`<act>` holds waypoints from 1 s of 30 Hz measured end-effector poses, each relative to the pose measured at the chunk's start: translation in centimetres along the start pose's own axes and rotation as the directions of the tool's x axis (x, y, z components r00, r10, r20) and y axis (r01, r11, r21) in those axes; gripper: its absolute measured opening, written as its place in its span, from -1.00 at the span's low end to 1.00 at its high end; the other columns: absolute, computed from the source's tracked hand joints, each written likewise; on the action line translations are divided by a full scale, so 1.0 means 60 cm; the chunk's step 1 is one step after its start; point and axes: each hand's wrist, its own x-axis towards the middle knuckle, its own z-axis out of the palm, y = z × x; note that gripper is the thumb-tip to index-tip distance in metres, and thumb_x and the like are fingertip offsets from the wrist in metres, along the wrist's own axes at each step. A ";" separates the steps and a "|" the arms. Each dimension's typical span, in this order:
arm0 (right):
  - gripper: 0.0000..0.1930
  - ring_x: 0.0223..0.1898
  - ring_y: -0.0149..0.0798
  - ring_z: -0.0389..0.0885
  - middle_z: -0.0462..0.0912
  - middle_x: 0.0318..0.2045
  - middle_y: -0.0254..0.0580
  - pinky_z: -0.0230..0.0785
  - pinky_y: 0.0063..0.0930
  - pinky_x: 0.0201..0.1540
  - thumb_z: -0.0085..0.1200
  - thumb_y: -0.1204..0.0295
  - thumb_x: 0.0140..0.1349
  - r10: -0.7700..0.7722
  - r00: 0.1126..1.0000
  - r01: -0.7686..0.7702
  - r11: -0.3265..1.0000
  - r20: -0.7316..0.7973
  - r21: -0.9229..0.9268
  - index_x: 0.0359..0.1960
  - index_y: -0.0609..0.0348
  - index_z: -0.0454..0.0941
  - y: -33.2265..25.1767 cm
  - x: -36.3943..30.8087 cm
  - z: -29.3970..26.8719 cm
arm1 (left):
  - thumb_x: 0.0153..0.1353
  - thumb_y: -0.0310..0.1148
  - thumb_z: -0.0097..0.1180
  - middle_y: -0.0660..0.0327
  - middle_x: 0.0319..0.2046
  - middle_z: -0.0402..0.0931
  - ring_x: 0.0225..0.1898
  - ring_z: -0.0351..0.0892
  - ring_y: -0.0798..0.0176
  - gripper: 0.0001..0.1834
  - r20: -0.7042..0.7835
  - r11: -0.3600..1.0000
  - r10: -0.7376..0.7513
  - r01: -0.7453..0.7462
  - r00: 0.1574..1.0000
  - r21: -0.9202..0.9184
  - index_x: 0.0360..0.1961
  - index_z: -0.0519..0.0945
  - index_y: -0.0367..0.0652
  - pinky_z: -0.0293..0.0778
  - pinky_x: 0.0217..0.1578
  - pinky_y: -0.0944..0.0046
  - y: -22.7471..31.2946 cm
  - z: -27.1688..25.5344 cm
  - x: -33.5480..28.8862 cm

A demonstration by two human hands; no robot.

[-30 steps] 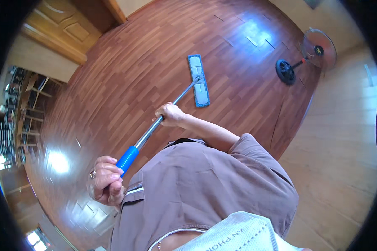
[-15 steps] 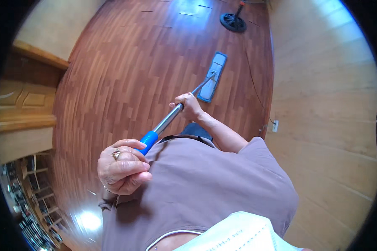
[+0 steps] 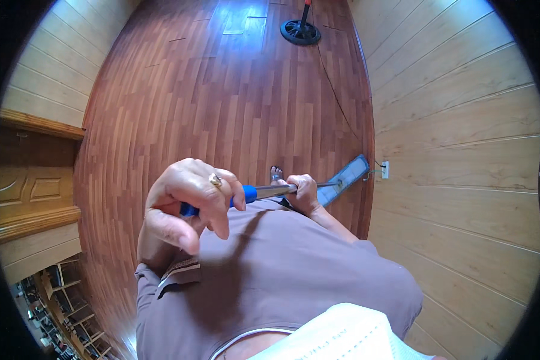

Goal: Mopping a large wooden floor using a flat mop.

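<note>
A flat mop crosses in front of my body, its metal pole (image 3: 274, 191) running from left to right. My left hand (image 3: 192, 195), with a ring on one finger, wraps loosely round the blue grip (image 3: 249, 194) at the pole's upper end. Lower on the pole, my right hand (image 3: 304, 193) is closed round the metal. Beyond it, the long grey-blue mop head (image 3: 349, 176) rests on the wood floor, slanting towards the foot of the right wall. Part of the mop head is hidden behind my right forearm.
A round black base (image 3: 300, 32) with an upright pole stands far ahead. Its thin cable (image 3: 336, 96) trails along the floor to a wall outlet (image 3: 385, 170). Wood panelling (image 3: 456, 150) rises at right. A wooden door (image 3: 36, 183) and shelves (image 3: 72, 300) are at left.
The mop head has swung nearer and to the right, up to the wall. My right hand moved right and nearer; my left hand rose slightly. The pole now lies almost crosswise.
</note>
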 end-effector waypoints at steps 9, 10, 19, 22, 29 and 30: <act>-0.62 -0.63 -0.02 0.45 0.51 -0.72 -0.10 0.25 -0.27 -0.36 0.20 0.26 0.11 -0.194 0.981 0.193 0.981 0.030 0.016 -0.80 0.05 0.41 0.040 0.074 -0.088 | 0.00 -0.08 0.36 0.32 -0.81 0.35 -0.76 0.37 0.31 -0.60 0.179 0.990 0.075 -0.095 0.981 0.108 -0.62 0.60 -0.22 0.46 -0.40 0.15 -0.001 -0.013 0.133; -0.62 -0.63 -0.02 0.45 0.52 -0.72 -0.12 0.24 -0.26 -0.35 0.20 0.26 0.12 -0.207 0.978 0.206 0.978 0.026 0.037 -0.79 0.05 0.40 0.054 0.081 -0.093 | 0.00 -0.08 0.36 0.32 -0.81 0.35 -0.76 0.37 0.31 -0.60 0.186 0.989 0.072 -0.094 0.980 0.112 -0.62 0.60 -0.22 0.46 -0.40 0.15 -0.007 -0.014 0.146; -0.62 -0.65 -0.07 0.42 0.43 -0.77 -0.15 0.24 -0.25 -0.32 0.25 0.25 0.09 -0.295 0.955 0.294 0.954 0.017 0.064 -0.78 0.03 0.39 0.121 0.214 -0.133 | 0.00 -0.19 0.37 0.29 -0.76 0.38 -0.70 0.43 0.22 -0.69 0.110 0.942 0.035 -0.069 0.993 0.327 -0.65 0.56 -0.14 0.46 -0.38 0.16 -0.037 -0.041 0.206; -0.68 -0.63 -0.06 0.44 0.43 -0.76 -0.15 0.23 -0.24 -0.35 0.27 0.28 0.05 -0.339 0.941 0.338 0.940 -0.017 -0.045 -0.74 0.04 0.43 0.165 0.287 -0.129 | 0.02 -0.29 0.36 0.32 -0.74 0.42 -0.66 0.46 0.18 -0.70 0.101 0.901 -0.031 -0.016 0.994 0.434 -0.70 0.50 -0.10 0.45 -0.34 0.18 -0.057 -0.077 0.228; -0.69 -0.49 -0.08 0.52 0.53 -0.61 -0.20 0.26 -0.19 -0.37 0.29 0.22 0.05 -0.165 0.985 0.160 0.983 -0.048 -0.085 -0.66 0.09 0.47 0.265 0.439 -0.097 | 0.11 -0.26 0.29 0.25 -0.79 0.25 -0.69 0.33 0.07 -0.55 0.137 0.780 -0.058 -0.041 0.989 0.625 -0.75 0.30 -0.08 0.23 -0.52 0.14 -0.151 -0.162 0.266; -0.70 -0.50 -0.08 0.51 0.50 -0.61 -0.20 0.28 -0.20 -0.41 0.34 0.27 0.00 -0.144 0.987 0.141 0.989 -0.069 -0.043 -0.65 0.11 0.46 0.270 0.460 -0.091 | 0.11 -0.25 0.29 0.24 -0.79 0.27 -0.69 0.36 0.06 -0.56 0.131 0.781 -0.060 -0.036 0.990 0.624 -0.75 0.31 -0.08 0.24 -0.51 0.13 -0.159 -0.173 0.272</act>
